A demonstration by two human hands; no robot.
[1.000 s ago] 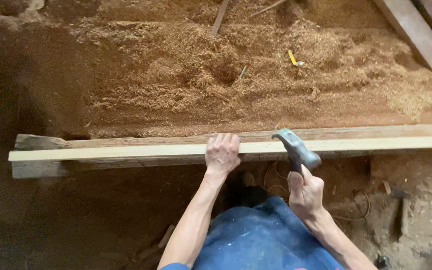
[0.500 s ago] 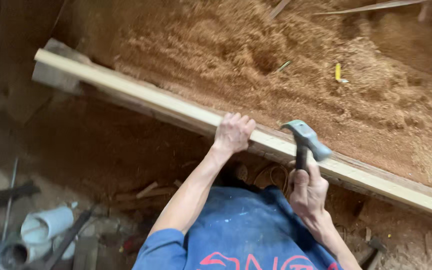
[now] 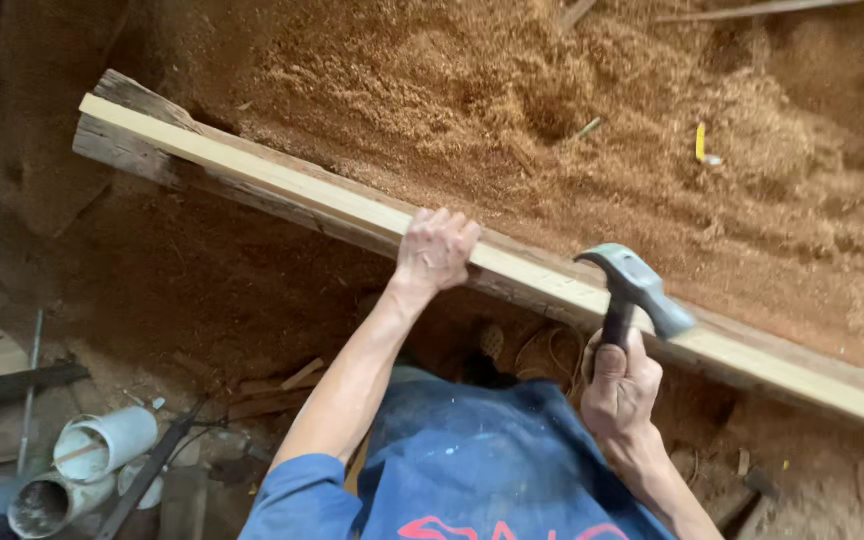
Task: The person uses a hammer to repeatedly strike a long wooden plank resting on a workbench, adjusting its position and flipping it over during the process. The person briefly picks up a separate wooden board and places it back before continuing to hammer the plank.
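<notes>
Gripping the hammer (image 3: 635, 290) upright, right hand (image 3: 620, 385); left hand (image 3: 436, 250) clasps the diagonal plank (image 3: 282, 185).

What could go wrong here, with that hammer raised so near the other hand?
The left hand grips the pale plank close to the hammer in the right hand; a stray swing might catch its fingers. The plank also looks loosely laid on an old beam amid sawdust, so it may shift.

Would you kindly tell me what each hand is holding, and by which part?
Right hand grips the grey-headed hammer by its dark handle; left hand clasps the long pale wooden plank at its edge.
</notes>
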